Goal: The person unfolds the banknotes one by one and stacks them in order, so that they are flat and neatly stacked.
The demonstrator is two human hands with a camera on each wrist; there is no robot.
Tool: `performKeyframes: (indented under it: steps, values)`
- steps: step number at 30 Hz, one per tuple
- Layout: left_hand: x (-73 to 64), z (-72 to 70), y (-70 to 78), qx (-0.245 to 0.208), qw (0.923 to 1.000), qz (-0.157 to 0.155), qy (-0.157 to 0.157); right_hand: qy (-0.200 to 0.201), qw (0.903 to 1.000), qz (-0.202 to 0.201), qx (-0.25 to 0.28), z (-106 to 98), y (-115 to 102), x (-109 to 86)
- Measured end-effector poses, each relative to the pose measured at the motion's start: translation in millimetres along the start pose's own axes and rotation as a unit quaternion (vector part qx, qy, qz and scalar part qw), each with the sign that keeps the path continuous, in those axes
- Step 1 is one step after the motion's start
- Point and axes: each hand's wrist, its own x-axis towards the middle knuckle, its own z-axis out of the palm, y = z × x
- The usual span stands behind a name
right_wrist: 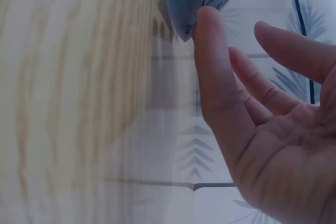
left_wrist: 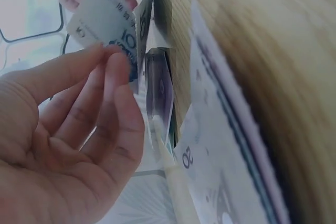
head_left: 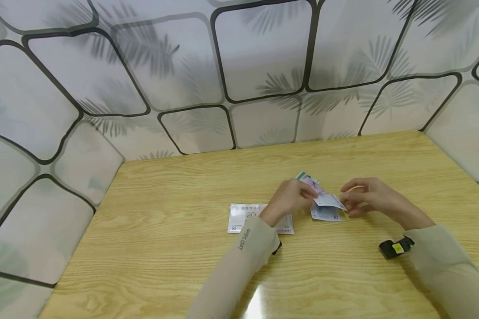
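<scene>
My left hand [head_left: 289,197] pinches a bluish-white 10 banknote [head_left: 329,201] between thumb and fingertips, its edge lifted off the notes below. The printed 10 on this banknote [left_wrist: 105,19] faces the left wrist camera. Beneath it lies a blue-grey banknote [head_left: 325,214], with a purple banknote [head_left: 315,184] and a green banknote [head_left: 301,175] fanned out behind. My right hand [head_left: 369,197] is at the lifted note's right corner, fingers loosely bent and thumb apart. In the right wrist view one fingertip [right_wrist: 210,17] meets the note's corner.
A stack of banknotes with a 20 note [head_left: 238,218] on top lies on the wooden table [head_left: 163,248], partly under my left wrist. A patterned wall [head_left: 263,119] runs along the table's back edge. A black wrist camera [head_left: 395,248] sits at my right cuff.
</scene>
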Motion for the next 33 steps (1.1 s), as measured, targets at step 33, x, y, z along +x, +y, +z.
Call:
performKeyframes:
  steps: [33]
  values:
    - [-2.9,-1.9,-4.4,-0.151,0.9781,-0.060,0.129,-0.035,0.9977,-0.017,-0.055,0.2,1.4,3.8]
